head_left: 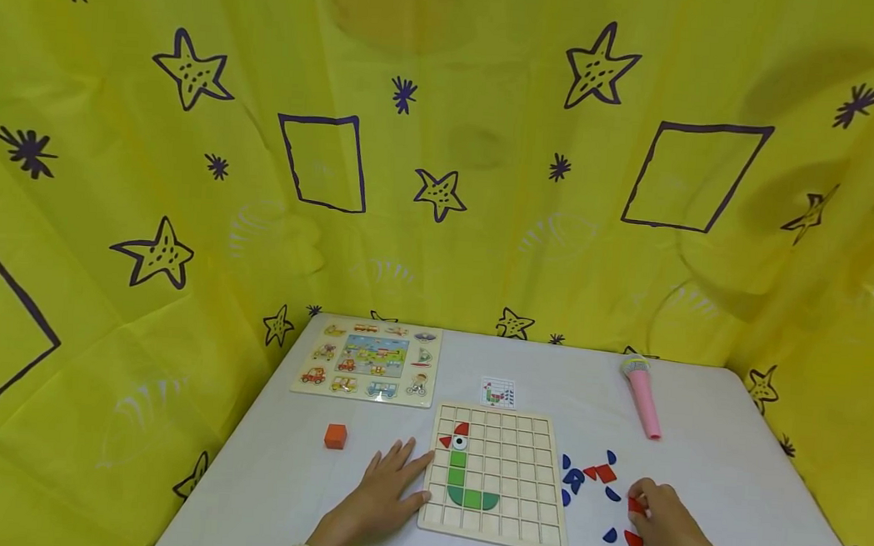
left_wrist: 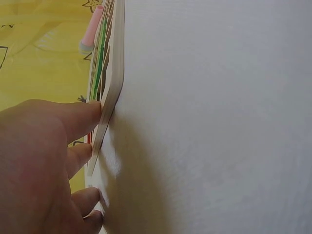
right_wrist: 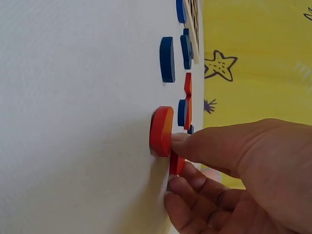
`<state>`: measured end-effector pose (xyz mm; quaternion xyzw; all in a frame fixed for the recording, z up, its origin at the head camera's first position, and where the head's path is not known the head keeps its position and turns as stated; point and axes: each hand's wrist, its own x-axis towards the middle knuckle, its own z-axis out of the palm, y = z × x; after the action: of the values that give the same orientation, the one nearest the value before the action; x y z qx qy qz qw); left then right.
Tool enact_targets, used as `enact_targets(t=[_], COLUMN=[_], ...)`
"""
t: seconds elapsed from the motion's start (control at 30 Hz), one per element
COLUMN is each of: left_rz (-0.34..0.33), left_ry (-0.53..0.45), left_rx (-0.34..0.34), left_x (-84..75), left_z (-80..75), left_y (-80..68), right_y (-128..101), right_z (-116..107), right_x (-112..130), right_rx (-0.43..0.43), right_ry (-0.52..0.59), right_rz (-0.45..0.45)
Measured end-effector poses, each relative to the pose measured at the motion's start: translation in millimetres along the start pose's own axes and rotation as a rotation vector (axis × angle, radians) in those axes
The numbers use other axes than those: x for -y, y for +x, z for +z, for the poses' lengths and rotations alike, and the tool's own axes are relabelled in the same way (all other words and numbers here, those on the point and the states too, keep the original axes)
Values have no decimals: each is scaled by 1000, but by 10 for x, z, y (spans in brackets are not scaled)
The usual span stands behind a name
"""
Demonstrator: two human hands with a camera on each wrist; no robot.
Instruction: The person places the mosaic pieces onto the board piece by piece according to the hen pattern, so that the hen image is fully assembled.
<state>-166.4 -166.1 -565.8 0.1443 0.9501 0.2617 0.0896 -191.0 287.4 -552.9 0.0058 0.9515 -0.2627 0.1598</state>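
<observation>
A wooden grid board [head_left: 517, 487] lies on the white table [head_left: 725, 483]. In its left columns sit red, white and green pieces that form part of a bird. My left hand [head_left: 386, 491] lies flat beside the board, its straight fingers [left_wrist: 80, 117] touching the board's left edge [left_wrist: 114, 73]. To the right of the board, my right hand [head_left: 665, 521] pinches a small red piece [right_wrist: 176, 163] between thumb and fingers. A second red, rounded piece [right_wrist: 161, 130] lies against my fingertip. Several loose blue pieces [head_left: 573, 478] and red pieces [head_left: 601, 473] lie between the board and my right hand.
A vehicle puzzle board [head_left: 367, 361] lies at the back left, with an orange cube [head_left: 334, 436] in front of it. A small pattern card [head_left: 498, 391] sits behind the grid board. A pink toy microphone [head_left: 643, 394] lies at the back right. Yellow star-print cloth [head_left: 445, 140] surrounds the table.
</observation>
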Motion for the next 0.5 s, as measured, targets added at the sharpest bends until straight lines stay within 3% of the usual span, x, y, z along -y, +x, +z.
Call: enact_targets(t=[0.33, 0.5], left_rz=[8, 4], left_ry=[-1, -2], left_rx=[-5, -2], left_x=[-7, -2], left_z=[4, 3], left_y=[-12, -5], right_y=[-17, -22], right_z=[-11, 16], right_x=[35, 61], right_rx=[-17, -23], right_ry=[15, 3], right_rz=[-10, -81])
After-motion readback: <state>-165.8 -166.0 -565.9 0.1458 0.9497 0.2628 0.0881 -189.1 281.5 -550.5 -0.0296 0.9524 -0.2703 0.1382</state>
